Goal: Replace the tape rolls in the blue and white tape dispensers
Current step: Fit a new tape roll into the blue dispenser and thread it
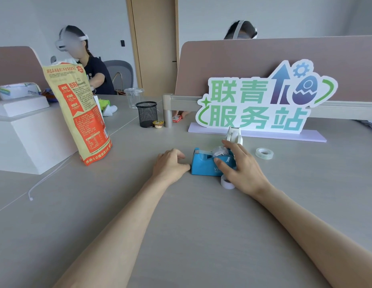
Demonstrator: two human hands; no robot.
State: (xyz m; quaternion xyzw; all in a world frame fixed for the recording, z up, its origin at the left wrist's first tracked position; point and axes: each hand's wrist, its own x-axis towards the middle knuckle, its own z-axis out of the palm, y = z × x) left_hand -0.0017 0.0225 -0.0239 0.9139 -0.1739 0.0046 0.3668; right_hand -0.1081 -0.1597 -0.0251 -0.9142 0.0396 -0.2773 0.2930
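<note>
Clearly legible on the standing sign (pixel 262 100) at the back of the desk (pixel 181 225) are the large green characters 联青 above 服务站, beside an arrow, a gear and a cracked egg. The orange and tan bag (pixel 81 113) on the left carries dense red print, mostly too small to read. On the blue tape dispenser's (pixel 203 165) near side, white letters begin "VI" before the right hand (pixel 241 169) covers them.

The dispenser sits mid-desk between both hands, with a clear tape roll (pixel 220 151) seated in it. The right hand wraps over its rear end, thumb pressed against the near side and fingers curled over the top by the roll. The left hand (pixel 170 165) rests loosely curled on the desk, thumb tip touching the dispenser's cutter end, gripping nothing. The white tape dispenser (pixel 235 135) stands just behind the blue one. A small white roll (pixel 225 181) lies beneath the right palm, and a spare clear roll (pixel 264 153) lies flat to the right.
</note>
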